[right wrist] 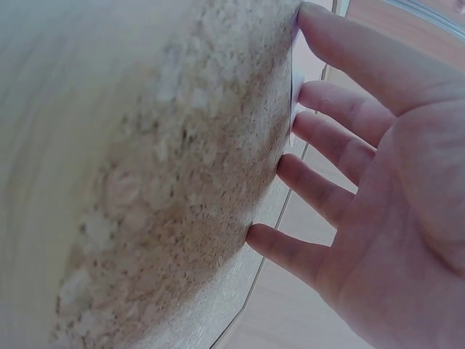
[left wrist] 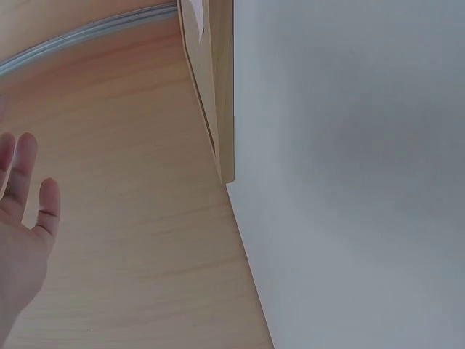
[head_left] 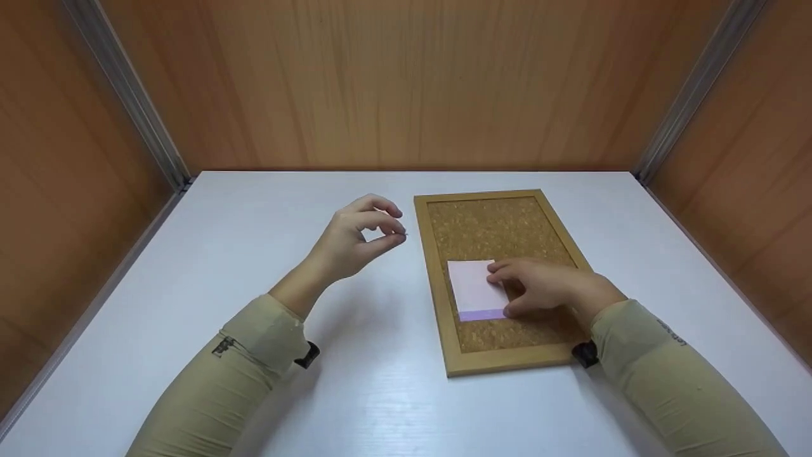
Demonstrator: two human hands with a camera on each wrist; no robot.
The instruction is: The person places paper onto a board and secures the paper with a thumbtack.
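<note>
No text can be read — the right sleeve (head_left: 672,355) bears only an illegible dark mark.

I can't make out what my left hand (head_left: 355,238) pinches: too small. My right hand (head_left: 545,289) hides the right part of the note (head_left: 472,289). Both sleeves (head_left: 672,381) are cut off at the near edge.

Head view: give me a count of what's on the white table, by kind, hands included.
Cork board: 1
Paper note on the cork, white with a purple edge: 1
Small pin-like item, too small to identify, pinched by left hand: 1
Hands: 2, the right hand resting on the note
Total: 5
</note>
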